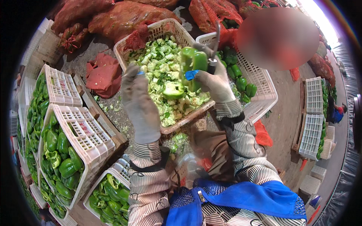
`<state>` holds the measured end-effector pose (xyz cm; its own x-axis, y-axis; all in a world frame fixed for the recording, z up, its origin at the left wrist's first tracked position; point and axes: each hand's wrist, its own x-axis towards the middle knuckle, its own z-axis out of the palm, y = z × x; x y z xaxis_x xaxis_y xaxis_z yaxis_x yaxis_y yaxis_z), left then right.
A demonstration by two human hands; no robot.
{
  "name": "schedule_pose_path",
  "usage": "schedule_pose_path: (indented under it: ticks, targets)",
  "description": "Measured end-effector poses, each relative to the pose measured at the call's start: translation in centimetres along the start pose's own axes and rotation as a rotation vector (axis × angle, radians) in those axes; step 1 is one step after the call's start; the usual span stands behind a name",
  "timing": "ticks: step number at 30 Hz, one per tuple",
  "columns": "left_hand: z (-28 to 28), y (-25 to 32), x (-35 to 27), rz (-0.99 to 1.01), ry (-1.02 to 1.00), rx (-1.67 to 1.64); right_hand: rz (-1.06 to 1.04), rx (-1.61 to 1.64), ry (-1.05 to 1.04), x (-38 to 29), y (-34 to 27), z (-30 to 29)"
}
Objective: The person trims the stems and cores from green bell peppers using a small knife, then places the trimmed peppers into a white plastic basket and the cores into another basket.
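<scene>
My right hand (pixel 222 86), in a pale glove with blue wrap on the thumb, grips a green bell pepper (pixel 200 63) that is cut open. The same hand holds a knife with a dark handle (pixel 211 65) and a thin metal blade (pixel 218 35) pointing away from me. My left hand (pixel 142 108), gloved and blurred, is raised over the left side of a white plastic crate (pixel 188 120); I see nothing in it. Pale green pepper trimmings (pixel 161 60) fill much of this crate. Between my hands is a cut pepper piece (pixel 173 90); whether it rests on the trimmings is unclear.
Beyond my right hand, another crate (pixel 258 82) holds whole green peppers (pixel 241 83). Crates of peppers (pixel 66 166) stand at my left, some on a wooden pallet (pixel 97 113). Red mesh sacks (pixel 127 21) lie across the back. A blurred-out person (pixel 277 39) is at the upper right.
</scene>
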<state>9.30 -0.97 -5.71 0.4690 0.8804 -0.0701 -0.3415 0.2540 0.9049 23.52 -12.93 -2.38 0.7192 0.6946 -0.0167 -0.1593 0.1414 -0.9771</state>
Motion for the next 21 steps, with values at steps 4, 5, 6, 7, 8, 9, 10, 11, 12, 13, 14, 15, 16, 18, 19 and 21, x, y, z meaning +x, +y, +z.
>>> schedule_pose_path:
  ticks: [4,5,6,7,8,9,10,11,12,13,14,15,16,18,19,21]
  targets:
    - [-0.2,-1.1,-0.5,-0.309,-0.074,-0.477,-0.482,-0.836,-0.381,-1.0,-1.2,1.6]
    - [0.4,-1.8,-0.8,-0.445,-0.150,-0.582,-0.553,-0.958,-0.468,-1.5,-1.2,2.2]
    - [0.3,-1.9,-1.0,-0.160,-0.296,-0.369,-0.457,-1.005,-0.352,-1.5,-1.3,2.3]
    - [0.4,-2.3,-0.8,-0.250,-0.137,-0.308,-0.342,-1.039,-0.326,-1.8,-1.2,2.4]
    - [0.5,-2.6,-1.1,-0.362,0.050,-0.281,-0.422,-0.985,-0.100,-1.9,-1.0,2.6]
    - [0.3,-2.6,-0.6,-0.290,0.215,-0.242,-0.406,-0.959,-0.047,-2.0,-1.0,2.4]
    - [0.2,-2.8,-0.9,-0.336,0.093,-0.220,-0.393,-1.039,-0.261,-1.9,-0.6,2.6]
    - [0.0,-2.8,-1.6,-0.487,-0.104,-0.519,-0.428,-1.052,-0.491,-2.1,-0.2,3.0]
    - [-0.6,-2.5,-1.0,-0.574,-0.193,-0.618,-0.296,-0.973,-0.530,-1.8,-0.3,2.9]
    - [-1.2,-2.2,-1.6,-0.474,-0.226,-0.476,-0.218,-0.819,-0.514,-2.0,-0.1,3.1]
    - [-1.9,-1.9,-1.7,-0.372,-0.222,-0.398,-0.019,-0.577,-0.469,-2.2,-0.2,3.1]
    - [-2.4,-1.7,-2.2,-0.301,-0.211,-0.399,0.154,-0.388,-0.378,-2.3,-0.3,3.2]
    - [-3.6,-1.2,-3.0,-0.205,-0.401,-0.537,0.206,-0.279,-0.362,-2.9,-0.2,3.6]
    - [-5.7,0.0,-4.8,-0.332,-0.508,-0.645,0.110,-0.169,-0.549,-3.9,-0.3,4.5]
    - [-6.8,0.8,-6.9,-0.315,-0.455,-0.643,0.111,-0.208,-0.638,-4.7,-0.1,5.3]
    - [-10.3,3.0,-10.4,-0.278,-0.347,-0.542,0.047,-0.407,-0.770,-6.2,0.0,7.5]
